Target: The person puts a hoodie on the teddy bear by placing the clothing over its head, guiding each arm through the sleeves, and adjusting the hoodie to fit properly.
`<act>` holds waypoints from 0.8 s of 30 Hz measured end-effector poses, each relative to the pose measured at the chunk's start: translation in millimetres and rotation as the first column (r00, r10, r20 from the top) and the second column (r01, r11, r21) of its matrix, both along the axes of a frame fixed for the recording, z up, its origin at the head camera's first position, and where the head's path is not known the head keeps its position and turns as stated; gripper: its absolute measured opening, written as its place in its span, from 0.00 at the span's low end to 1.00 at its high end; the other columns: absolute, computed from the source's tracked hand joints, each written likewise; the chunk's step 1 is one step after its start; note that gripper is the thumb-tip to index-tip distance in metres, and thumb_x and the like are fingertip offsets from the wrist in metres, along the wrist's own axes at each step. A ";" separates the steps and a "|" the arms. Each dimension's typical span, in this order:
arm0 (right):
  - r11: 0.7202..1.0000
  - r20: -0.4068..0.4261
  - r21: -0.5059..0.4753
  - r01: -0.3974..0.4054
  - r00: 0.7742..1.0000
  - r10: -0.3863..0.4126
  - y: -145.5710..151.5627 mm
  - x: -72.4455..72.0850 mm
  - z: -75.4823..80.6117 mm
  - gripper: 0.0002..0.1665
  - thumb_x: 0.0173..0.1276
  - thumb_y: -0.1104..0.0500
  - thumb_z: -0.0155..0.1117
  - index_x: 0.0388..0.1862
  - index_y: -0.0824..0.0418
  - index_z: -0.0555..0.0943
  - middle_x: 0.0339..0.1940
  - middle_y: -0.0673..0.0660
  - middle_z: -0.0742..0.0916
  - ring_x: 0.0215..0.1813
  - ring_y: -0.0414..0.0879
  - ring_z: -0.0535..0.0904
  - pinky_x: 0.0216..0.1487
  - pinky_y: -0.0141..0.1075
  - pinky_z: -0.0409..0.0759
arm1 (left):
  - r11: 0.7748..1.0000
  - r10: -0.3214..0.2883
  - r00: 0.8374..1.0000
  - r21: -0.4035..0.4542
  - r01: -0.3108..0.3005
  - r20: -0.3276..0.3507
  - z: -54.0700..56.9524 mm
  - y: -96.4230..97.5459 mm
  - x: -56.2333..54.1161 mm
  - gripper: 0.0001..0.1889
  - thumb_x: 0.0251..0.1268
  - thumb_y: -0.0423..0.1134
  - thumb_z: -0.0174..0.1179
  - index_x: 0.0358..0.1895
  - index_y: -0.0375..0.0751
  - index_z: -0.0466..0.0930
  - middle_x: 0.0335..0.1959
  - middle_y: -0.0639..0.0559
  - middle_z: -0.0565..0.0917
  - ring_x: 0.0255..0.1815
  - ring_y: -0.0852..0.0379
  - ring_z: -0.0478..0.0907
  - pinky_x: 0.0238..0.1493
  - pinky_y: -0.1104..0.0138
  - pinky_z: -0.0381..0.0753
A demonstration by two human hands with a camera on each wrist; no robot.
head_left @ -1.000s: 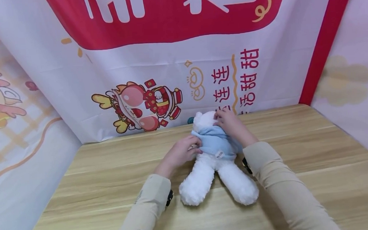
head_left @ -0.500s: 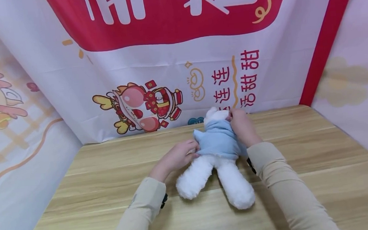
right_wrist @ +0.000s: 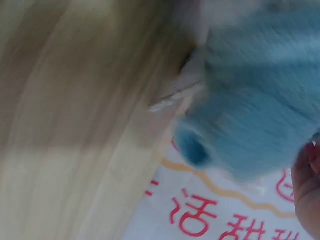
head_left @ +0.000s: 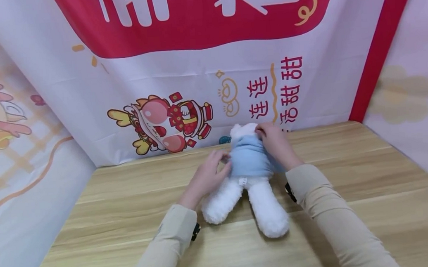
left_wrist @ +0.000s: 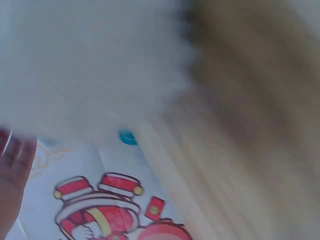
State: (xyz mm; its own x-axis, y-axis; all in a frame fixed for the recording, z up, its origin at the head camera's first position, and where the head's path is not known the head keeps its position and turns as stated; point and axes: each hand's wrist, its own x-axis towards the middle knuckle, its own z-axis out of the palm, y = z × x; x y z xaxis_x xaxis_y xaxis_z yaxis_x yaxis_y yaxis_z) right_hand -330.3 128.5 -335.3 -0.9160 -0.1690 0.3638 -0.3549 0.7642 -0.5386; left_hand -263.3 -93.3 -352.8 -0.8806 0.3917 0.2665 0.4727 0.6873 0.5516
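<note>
A white plush toy (head_left: pixel 269 212) in a light blue shirt (head_left: pixel 250 158) lies on the wooden table, legs toward me. Its shirt reaches down to the hips, and a small white tag (head_left: pixel 243 181) shows below the hem. My left hand (head_left: pixel 210 173) is at the toy's left side, thumb and fingers loosely bent and apart, fingertips near the shirt's edge. Up by the head (head_left: pixel 244 129), my right hand (head_left: pixel 277 145) pinches the shirt's collar. White plush (left_wrist: pixel 85 65) fills much of the left wrist view. A blue sleeve (right_wrist: pixel 240 130) hangs in the right wrist view.
The wooden table (head_left: pixel 123 222) extends to both sides of the toy. A printed cloth backdrop (head_left: pixel 179 65) rises right behind the toy's head, with more printed cloth (head_left: pixel 416 94) along the sides.
My left hand has moved up from the shirt's lower edge. Shirt and toy have shifted, the legs swinging slightly left, and the tag now shows at the hem. The right hand stays near the head.
</note>
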 end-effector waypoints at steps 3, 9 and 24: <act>0.992 -0.016 0.016 -0.122 0.992 0.122 -8.4 3.0 3.4 0.12 0.74 0.64 0.49 0.48 0.68 0.78 0.50 0.67 0.83 0.55 0.60 0.77 0.59 0.52 0.73 | 0.999 0.038 0.995 0.000 -0.038 -0.090 6.5 8.9 -4.8 0.15 0.72 0.48 0.51 0.54 0.45 0.75 0.54 0.47 0.76 0.55 0.50 0.75 0.59 0.54 0.75; 0.979 -0.120 -0.015 -0.202 0.973 0.199 -9.0 17.4 0.1 0.10 0.70 0.63 0.56 0.46 0.69 0.77 0.42 0.65 0.83 0.45 0.56 0.78 0.49 0.46 0.78 | 0.995 0.087 0.992 -0.035 -0.090 -0.086 8.9 17.7 -12.1 0.17 0.71 0.52 0.52 0.55 0.48 0.76 0.54 0.47 0.76 0.57 0.48 0.75 0.59 0.54 0.75; 0.908 -0.152 0.179 -0.380 0.901 0.407 19.1 63.8 -20.0 0.14 0.54 0.64 0.72 0.39 0.61 0.79 0.36 0.54 0.84 0.41 0.45 0.81 0.44 0.39 0.82 | 0.971 0.102 0.988 0.205 -0.124 0.114 -4.7 7.2 -23.1 0.14 0.72 0.39 0.52 0.55 0.40 0.77 0.55 0.45 0.76 0.55 0.51 0.75 0.59 0.59 0.76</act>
